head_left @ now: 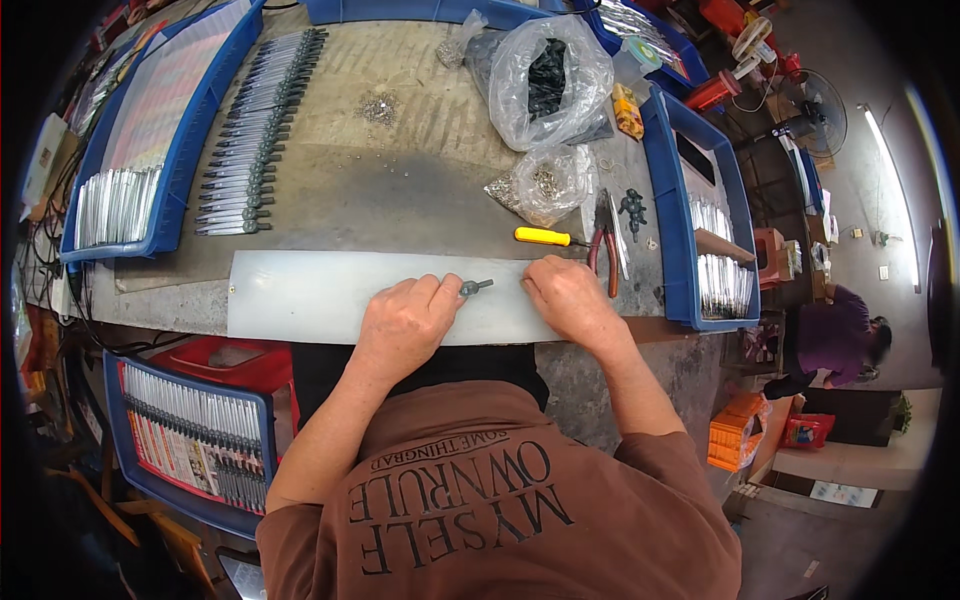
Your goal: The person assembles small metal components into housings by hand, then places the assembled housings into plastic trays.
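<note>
My left hand [410, 312] is closed, thumb and forefinger pinching a small dark grey knobbed part [474, 288] whose thin tip points right; the rest of it is hidden in the fist. A hand's width away, my right hand [572, 297] has its fingers pressed together, and what they hold, if anything, is hidden. Both hands rest over a pale, smooth board [285, 296] along the table's near edge. Just beyond the right hand lie a yellow-handled screwdriver [543, 236], red-handled pliers [604, 240] and a small cluster of dark grey parts [632, 213].
A row of silver rods with dark grey ends [262, 120] lies left. Blue trays of silver rods stand at left [170, 215], right [740, 315] and lower left [262, 440]. Clear bags [590, 85] and small metal pieces [377, 107] lie farther back. A person [838, 332] is far right.
</note>
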The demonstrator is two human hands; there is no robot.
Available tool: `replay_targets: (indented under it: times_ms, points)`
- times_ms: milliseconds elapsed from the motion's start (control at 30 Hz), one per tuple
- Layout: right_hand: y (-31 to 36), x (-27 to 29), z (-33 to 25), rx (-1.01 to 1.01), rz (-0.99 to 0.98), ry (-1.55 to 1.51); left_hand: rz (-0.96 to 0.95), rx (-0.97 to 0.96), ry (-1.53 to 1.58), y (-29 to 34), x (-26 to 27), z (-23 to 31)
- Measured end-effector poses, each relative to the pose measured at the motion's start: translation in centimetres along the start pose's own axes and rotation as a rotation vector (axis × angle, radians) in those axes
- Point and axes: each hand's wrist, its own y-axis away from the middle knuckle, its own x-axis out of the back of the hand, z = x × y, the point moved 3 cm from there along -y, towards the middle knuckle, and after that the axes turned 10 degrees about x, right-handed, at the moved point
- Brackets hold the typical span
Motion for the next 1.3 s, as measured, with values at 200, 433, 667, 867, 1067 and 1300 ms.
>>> replay_targets:
  times_ms: [200,433,667,867,1067,1300]
  points:
    - [-0.4,-0.1,-1.2,-0.027,-0.012,0.192,-0.010,-0.001,-0.014,0.0,-0.1,0.0]
    - [-0.2,0.2,-0.5,-0.074,0.029,0.036,-0.015,-0.003,-0.014,0.0,-0.1,0.1]
    - [-2.3,1.6,-3.0,0.034,0.053,-0.379,-0.028,-0.012,-0.037,0.1,-0.1,0.1]
    - [-3.2,0.6,-3.3,0.068,-0.009,-0.310,-0.033,-0.042,-0.083,0.4,-0.3,0.1]
    - [-3.7,0.4,-3.3,0.032,-0.045,-0.274,-0.041,-0.053,-0.111,0.5,-0.3,0.1]
    - [-4.0,0.3,-3.3,-0.044,-0.053,-0.304,-0.053,-0.050,-0.125,0.3,-0.3,0.1]
